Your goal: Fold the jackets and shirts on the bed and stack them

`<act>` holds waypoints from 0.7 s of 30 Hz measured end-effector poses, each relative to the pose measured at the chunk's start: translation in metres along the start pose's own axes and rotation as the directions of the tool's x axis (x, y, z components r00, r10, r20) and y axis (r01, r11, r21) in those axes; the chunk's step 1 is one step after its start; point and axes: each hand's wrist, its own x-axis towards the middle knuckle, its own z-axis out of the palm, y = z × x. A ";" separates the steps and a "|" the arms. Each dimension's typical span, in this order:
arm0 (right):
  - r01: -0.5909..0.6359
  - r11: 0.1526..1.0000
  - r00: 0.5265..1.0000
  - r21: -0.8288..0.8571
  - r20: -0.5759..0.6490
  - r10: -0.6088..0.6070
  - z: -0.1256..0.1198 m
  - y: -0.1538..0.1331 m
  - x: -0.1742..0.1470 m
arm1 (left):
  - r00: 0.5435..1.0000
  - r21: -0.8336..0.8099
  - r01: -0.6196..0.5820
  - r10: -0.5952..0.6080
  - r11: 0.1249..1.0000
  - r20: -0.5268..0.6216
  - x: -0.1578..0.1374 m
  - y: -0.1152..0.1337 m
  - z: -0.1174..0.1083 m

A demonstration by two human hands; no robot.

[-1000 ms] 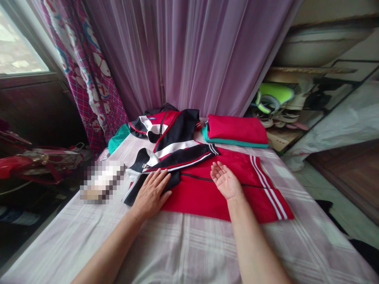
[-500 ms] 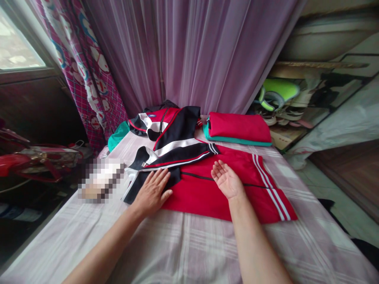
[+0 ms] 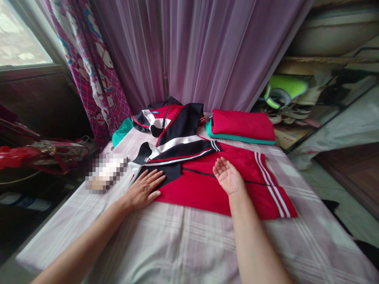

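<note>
A red, black and white zip-up jacket lies spread on the bed or table, one black sleeve folded across its front. My left hand rests flat, palm down with fingers spread, on the jacket's black shoulder near the collar. Over the red body hovers or rests my right hand, palm turned up and fingers slightly curled, holding nothing; whether it touches the fabric I cannot tell. Behind the sleeve, a second similar garment with a black collar and badge lies partly bunched.
Folded red and teal clothes sit stacked at the back right. A teal cloth lies at the back left, beside a blurred-out object. Purple curtains hang behind. Shelves with shoes stand to the right.
My left hand has slid left along the jacket's black shoulder, toward its outer edge. My right hand has stayed nearly in place. The view has shifted slightly.
</note>
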 end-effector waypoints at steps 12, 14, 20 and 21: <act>-0.118 0.990 0.960 -0.082 0.245 0.134 0.054 0.010 -0.025 | 0.998 0.041 0.016 -0.013 0.999 -0.054 0.002 -0.002 0.007; -0.212 0.977 0.960 -0.035 0.181 0.214 0.052 0.014 -0.023 | 0.998 0.045 0.014 -0.011 0.999 -0.059 0.003 -0.003 0.008; -0.016 0.986 0.986 0.165 -0.161 0.043 -0.016 -0.043 -0.020 | 0.998 0.060 0.017 -0.013 0.998 -0.068 0.003 -0.006 0.012; 0.044 0.987 0.979 0.154 -0.205 -0.012 -0.030 -0.057 -0.023 | 0.997 0.061 0.015 -0.011 0.998 -0.072 0.003 -0.006 0.012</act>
